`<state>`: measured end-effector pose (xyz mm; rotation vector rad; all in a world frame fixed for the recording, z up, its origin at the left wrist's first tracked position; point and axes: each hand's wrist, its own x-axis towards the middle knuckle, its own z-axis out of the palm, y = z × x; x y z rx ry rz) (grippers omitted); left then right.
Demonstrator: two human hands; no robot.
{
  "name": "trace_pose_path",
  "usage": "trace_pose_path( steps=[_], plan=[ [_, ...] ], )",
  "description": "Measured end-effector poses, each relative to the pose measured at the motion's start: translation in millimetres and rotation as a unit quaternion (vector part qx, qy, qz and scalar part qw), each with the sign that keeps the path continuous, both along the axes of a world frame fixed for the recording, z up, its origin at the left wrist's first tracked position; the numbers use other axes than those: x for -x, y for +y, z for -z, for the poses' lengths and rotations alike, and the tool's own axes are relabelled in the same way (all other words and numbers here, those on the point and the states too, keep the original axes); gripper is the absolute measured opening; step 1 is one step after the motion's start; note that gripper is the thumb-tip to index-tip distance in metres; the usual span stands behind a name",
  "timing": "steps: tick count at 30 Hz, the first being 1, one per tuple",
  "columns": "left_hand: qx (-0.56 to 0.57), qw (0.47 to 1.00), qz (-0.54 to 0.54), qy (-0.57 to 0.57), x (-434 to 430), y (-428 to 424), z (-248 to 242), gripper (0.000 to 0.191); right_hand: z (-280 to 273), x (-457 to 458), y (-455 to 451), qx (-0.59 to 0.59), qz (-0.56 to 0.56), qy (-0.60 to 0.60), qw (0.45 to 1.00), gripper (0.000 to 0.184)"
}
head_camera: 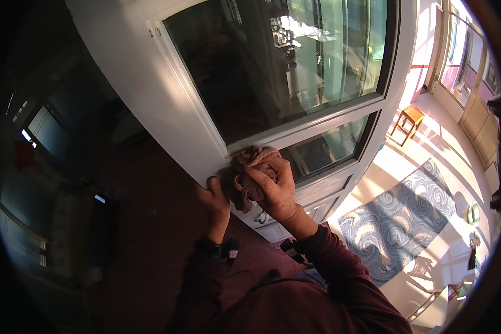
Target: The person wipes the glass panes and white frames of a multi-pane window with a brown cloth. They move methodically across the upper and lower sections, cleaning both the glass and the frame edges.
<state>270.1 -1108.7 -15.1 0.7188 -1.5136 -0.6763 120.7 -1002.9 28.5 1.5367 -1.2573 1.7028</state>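
Observation:
In my right hand is a crumpled brown cloth, pressed against the frame of a white door at the lower left corner of its large glass pane. My left hand rests at the door's left edge, thumb raised and the other fingers out of sight behind the edge. A smaller glass pane sits to the right of the cloth. Just below my right hand, a metal door handle shows in part.
A sunlit room to the right holds a blue swirl-patterned rug and a small wooden stool. Dark red flooring extends on the left, mostly in shadow. Glazed doors stand at the far right.

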Motion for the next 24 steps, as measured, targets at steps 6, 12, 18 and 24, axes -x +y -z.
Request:
trace_pose_path(
  steps=[6, 12, 18, 24],
  plan=[
    [0.079, 0.996, -0.029, -0.007, -3, 16, 2, 0.072, 56, -8, -11, -0.005, -0.003, -0.02, 1.0, 0.049],
    [0.075, 0.996, -0.044, -0.018, -6, 16, 6, 0.074, 135, -6, 10, -0.106, -0.032, -0.028, 0.993, 0.046],
    [0.11, 0.993, -0.04, -0.002, -5, 17, 8, 0.074, 133, -1, 29, -0.128, 0.014, -0.041, 0.991, 0.058],
    [0.09, 0.995, -0.041, -0.033, -15, 27, 15, 0.077, 47, -14, 13, -0.035, -0.003, -0.007, 0.999, 0.057]
  ],
)
